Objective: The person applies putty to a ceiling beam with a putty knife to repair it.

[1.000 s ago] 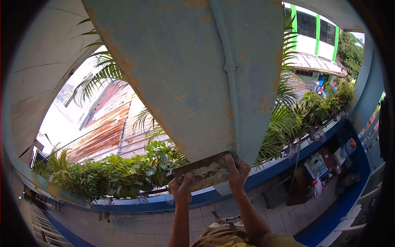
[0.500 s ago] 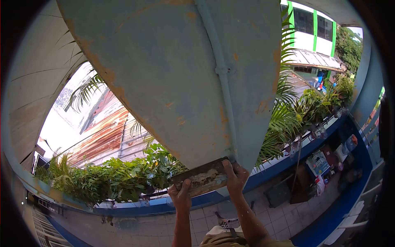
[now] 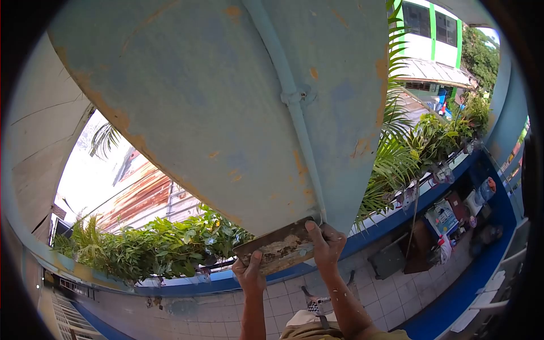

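Observation:
A flat, dark rectangular plate (image 3: 280, 247) with pale crusted patches on its face is held between my two hands. My left hand (image 3: 250, 273) grips its lower left end, thumb on the near face. At its right end, my right hand (image 3: 327, 245) is closed round the edge, thumb pointing up. The plate's upper edge lies at the painted column (image 3: 226, 130), close to the bottom end of the visible pipe (image 3: 292, 97); whether it touches cannot be seen. The column's light blue-green paint has scattered orange-tan patches. My fingers behind the plate are hidden.
Leafy plants (image 3: 153, 249) line the blue ledge (image 3: 226, 286) behind the column, with palm fronds (image 3: 385, 164) at right. Below right, a dark board (image 3: 390, 259) and a cluttered low table (image 3: 442, 218) stand on the tiled floor (image 3: 396, 300).
The column looks larger and its pipe sits further left and a little lower, as my view has shifted. Both hands keep their grip on the plate, almost in the same place.

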Action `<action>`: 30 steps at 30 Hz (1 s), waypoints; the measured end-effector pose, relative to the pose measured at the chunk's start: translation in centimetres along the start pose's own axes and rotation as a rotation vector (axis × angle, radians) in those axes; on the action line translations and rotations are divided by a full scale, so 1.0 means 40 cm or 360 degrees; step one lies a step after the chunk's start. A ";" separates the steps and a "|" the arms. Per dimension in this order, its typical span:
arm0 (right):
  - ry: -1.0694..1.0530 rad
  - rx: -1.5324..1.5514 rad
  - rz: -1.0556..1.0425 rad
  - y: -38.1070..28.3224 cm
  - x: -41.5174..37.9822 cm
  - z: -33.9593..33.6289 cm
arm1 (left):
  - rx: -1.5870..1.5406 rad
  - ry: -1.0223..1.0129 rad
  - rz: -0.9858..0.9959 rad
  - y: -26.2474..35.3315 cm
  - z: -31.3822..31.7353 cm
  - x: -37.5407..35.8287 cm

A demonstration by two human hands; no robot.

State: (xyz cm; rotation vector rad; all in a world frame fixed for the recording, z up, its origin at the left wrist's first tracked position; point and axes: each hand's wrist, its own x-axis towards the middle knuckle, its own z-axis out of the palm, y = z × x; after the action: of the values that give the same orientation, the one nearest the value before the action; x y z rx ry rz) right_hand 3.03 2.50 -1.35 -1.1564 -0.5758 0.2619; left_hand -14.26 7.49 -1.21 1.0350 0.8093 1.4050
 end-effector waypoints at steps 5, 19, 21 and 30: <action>0.0046 0.0244 0.0009 -0.082 0.025 0.048 | -0.0034 -0.0032 0.0051 0.062 0.009 0.020; -0.0078 0.0115 -0.0003 0.044 -0.037 -0.012 | -0.0034 -0.0100 -0.0189 -0.077 -0.088 -0.014; -0.0133 -0.0147 0.0368 0.158 -0.098 -0.077 | -0.0010 -0.0065 -0.0371 -0.132 -0.137 -0.063; -0.0979 -0.1162 -0.0329 0.042 -0.169 -0.146 | 0.2126 -0.0391 -0.0436 -0.199 -0.304 -0.140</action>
State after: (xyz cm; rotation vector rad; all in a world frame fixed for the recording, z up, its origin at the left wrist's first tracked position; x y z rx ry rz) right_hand 0.85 -4.67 -6.48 -1.7098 -1.4036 0.2325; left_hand -22.70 3.92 -13.81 1.9173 1.6740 0.3378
